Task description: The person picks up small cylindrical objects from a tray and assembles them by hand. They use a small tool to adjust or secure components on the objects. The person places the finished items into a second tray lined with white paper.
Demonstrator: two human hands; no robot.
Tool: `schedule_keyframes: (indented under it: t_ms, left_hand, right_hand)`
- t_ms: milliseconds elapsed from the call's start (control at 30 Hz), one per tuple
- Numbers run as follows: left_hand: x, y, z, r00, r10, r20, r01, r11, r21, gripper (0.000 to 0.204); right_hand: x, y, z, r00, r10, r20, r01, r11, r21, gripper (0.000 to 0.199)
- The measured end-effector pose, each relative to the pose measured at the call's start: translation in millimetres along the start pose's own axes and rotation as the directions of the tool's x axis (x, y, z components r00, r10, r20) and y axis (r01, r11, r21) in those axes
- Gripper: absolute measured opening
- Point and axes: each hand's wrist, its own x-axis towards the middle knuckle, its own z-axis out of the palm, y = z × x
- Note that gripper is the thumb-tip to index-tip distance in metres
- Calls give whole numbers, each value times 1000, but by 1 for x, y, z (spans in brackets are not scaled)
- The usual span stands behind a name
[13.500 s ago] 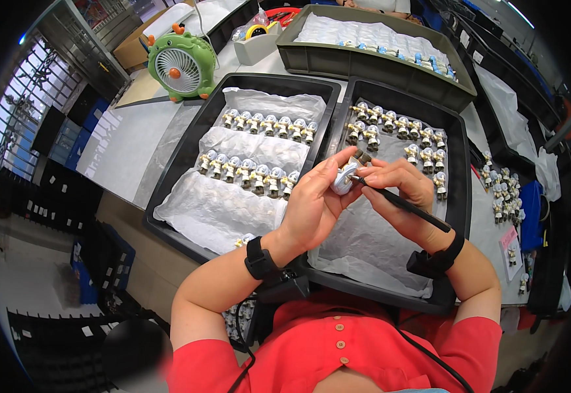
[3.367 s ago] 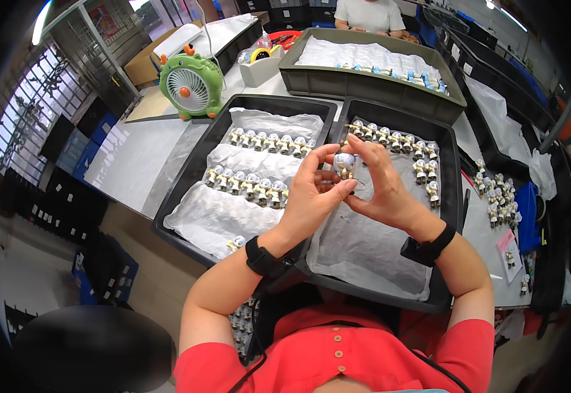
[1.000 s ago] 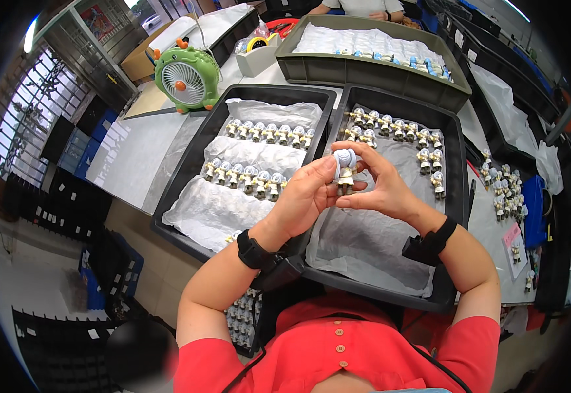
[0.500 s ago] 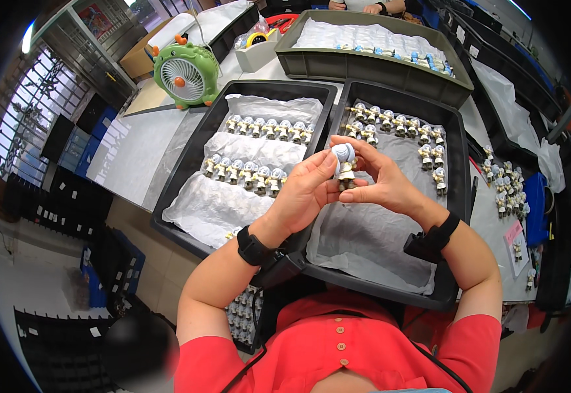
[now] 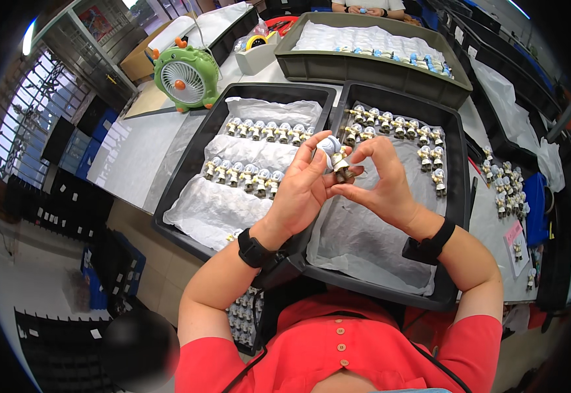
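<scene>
Figurine (image 5: 340,158) tilts, gripped by the left hand (image 5: 300,191). Right hand (image 5: 391,191) curves half open beside it, above black tray (image 5: 460,196).

Over at eleven o'clock a green animal-shaped fan (image 5: 186,78) with orange feet stands upright on the tabletop (image 5: 138,150), its round white grille facing our way. Behind it, between ten and eleven, I can see a cardboard box (image 5: 138,64). Nearly at twelve sits a pale tape dispenser (image 5: 254,61) with a yellow roll. Toward one, someone in a white shirt (image 5: 368,4) is partly cut off from view. At three there's a blue container (image 5: 533,206), with a white card (image 5: 514,233), pink along its top, near it. The barred window (image 5: 23,114) is at ten.
</scene>
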Motion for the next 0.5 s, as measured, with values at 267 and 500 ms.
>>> schedule_keyframes:
  t_ms: [267,500]
  left_hand:
    - [-2,9,6,998,61,-32,-59,997,39,41]
    - [-3,8,2,992,99,-74,-90,989,117,38]
  right_hand:
    - [1,-2,-3,995,-37,-89,39,999,28,32]
    - [0,0,-4,996,17,-85,-10,997,79,29]
